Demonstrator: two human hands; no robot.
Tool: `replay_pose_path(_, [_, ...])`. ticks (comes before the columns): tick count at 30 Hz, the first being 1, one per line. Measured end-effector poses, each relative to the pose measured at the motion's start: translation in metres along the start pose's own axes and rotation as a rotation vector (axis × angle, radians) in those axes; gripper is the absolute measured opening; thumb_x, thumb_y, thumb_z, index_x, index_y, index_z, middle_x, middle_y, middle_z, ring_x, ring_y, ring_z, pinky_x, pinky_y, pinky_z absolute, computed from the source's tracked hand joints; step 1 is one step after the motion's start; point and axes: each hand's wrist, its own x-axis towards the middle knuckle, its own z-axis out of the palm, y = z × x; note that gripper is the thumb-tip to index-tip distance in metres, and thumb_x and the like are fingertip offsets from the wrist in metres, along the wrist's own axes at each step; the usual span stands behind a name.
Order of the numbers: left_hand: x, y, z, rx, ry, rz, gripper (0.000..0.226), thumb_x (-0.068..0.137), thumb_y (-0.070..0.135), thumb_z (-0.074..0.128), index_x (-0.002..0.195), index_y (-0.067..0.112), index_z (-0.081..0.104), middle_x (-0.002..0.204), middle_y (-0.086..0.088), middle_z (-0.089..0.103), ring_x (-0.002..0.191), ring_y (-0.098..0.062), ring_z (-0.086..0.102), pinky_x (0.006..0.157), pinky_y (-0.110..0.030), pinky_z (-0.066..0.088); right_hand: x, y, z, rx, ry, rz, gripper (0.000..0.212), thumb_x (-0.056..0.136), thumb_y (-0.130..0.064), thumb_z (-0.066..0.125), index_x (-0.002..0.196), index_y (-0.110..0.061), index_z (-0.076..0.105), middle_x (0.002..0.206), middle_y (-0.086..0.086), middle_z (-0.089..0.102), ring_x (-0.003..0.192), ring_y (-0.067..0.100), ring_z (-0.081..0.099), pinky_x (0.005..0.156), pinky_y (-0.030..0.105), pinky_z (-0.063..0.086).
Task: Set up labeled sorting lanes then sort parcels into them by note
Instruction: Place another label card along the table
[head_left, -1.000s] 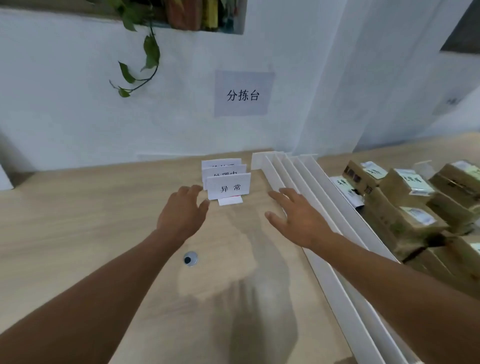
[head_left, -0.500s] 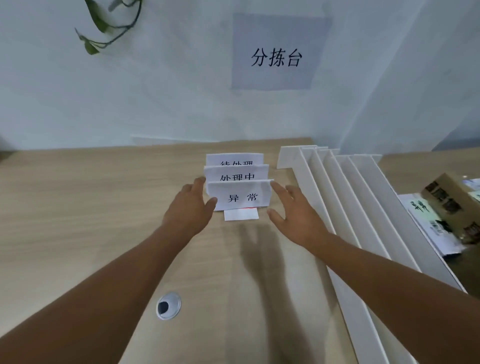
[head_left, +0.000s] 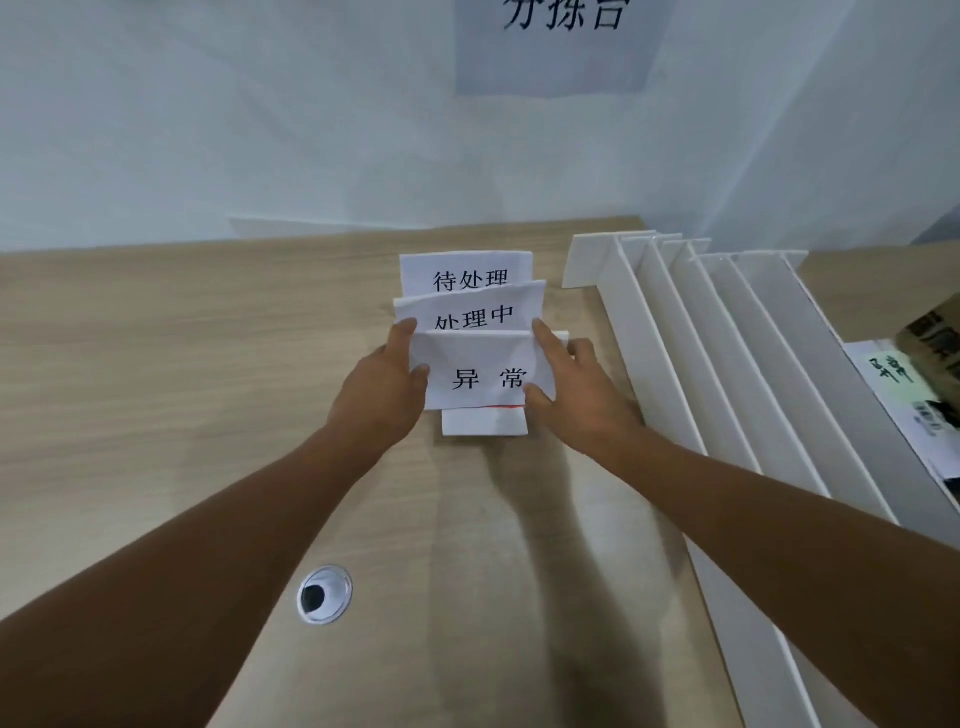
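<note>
Wall (head_left: 208, 130): pale and plain, rising beyond the front card (head_left: 485, 376).
Desk (head_left: 156, 364): light wood grain; the front card sits near its middle, and both forearms reach over it toward that card.
Dividers (head_left: 727, 353): white boards on edge in a slanted row, right of the front card and apart from it.
Sign (head_left: 550, 52): grey sheet with black characters on the wall, above and beyond the front card; the frame cuts off its top.
Left hand (head_left: 379, 387): at the front card's left edge, thumb on the printed face and a fingertip showing behind the top corner, pinching that edge.
Right hand (head_left: 579, 397): at the front card's right edge, thumb on the lower corner and forefinger up along the side, pinching that edge.
Front card: white, upright, printed 异常, held between the two hands; a red line runs along its bottom.
Middle card (head_left: 467, 306): white, printed 处理中, just behind the front card, lower part hidden.
Back card (head_left: 467, 270): white, printed 待处理, furthest behind the front card.
Flap (head_left: 483, 423): white strip flat on the desk, just before the front card's bottom edge.
Parcel (head_left: 935, 338): brown box, only a corner in view, far right of the front card past the dividers, beside a printed sheet (head_left: 893, 379).
Grommet (head_left: 324, 594): metal-rimmed round hole in the desk, nearer the viewer than the front card and to its left.
</note>
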Motion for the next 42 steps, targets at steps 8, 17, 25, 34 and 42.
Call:
replay_pose_path(8, [-0.12,0.015,-0.126,0.035,0.122,0.022,0.057,0.099,0.028,0.06,0.151,0.024,0.039,0.123,-0.011,0.066,0.11,-0.036,0.063,0.086,-0.038,0.045,-0.092,-0.092,-0.072,-0.002,-0.011,-0.181,0.07,0.098,-0.032,0.063,0.159,-0.034,0.028,0.116,0.002,0.041,0.086,0.025,0.06,0.089,0.04,0.051])
replay_pose_path(17, [-0.273,-0.032,-0.254,0.021,0.358,-0.058,0.054,0.097,0.025,0.061,0.147,0.027,0.043,0.119,-0.008,0.065,0.107,-0.032,0.062,0.083,-0.035,0.046,-0.189,-0.247,-0.077,-0.003,0.06,-0.434,0.069,0.098,-0.031,0.064,0.158,-0.036,0.031,0.113,0.001,0.042,0.084,0.023,0.057,0.085,0.036,0.048])
replay_pose_path(25, [-0.42,-0.125,-0.35,-0.027,0.557,-0.086,0.051,0.093,0.026,0.066,0.141,0.03,0.048,0.097,0.003,0.064,0.084,-0.021,0.057,0.072,-0.029,0.039,-0.285,-0.397,-0.038,-0.017,0.085,-0.618,0.067,0.098,-0.03,0.062,0.157,-0.036,0.032,0.111,-0.002,0.039,0.08,0.022,0.056,0.081,0.038,0.052])
replay_pose_path(34, [-0.574,-0.247,-0.444,0.022,0.628,-0.152,0.049,0.098,0.028,0.062,0.143,0.029,0.045,0.119,-0.006,0.068,0.102,-0.029,0.066,0.076,-0.031,0.044,-0.405,-0.555,0.042,0.0,0.097,-0.725,0.067,0.096,-0.027,0.064,0.156,-0.033,0.035,0.109,0.001,0.039,0.083,0.029,0.057,0.08,0.041,0.054])
replay_pose_path(42, [-0.632,-0.338,-0.487,-0.008,0.613,-0.252,0.045,0.102,0.017,0.045,0.145,0.03,0.045,0.125,-0.009,0.066,0.098,-0.027,0.061,0.077,-0.034,0.044,-0.452,-0.643,0.117,-0.032,0.054,-0.69,0.064,0.099,-0.025,0.058,0.157,-0.034,0.031,0.112,0.003,0.038,0.082,0.029,0.057,0.076,0.039,0.053])
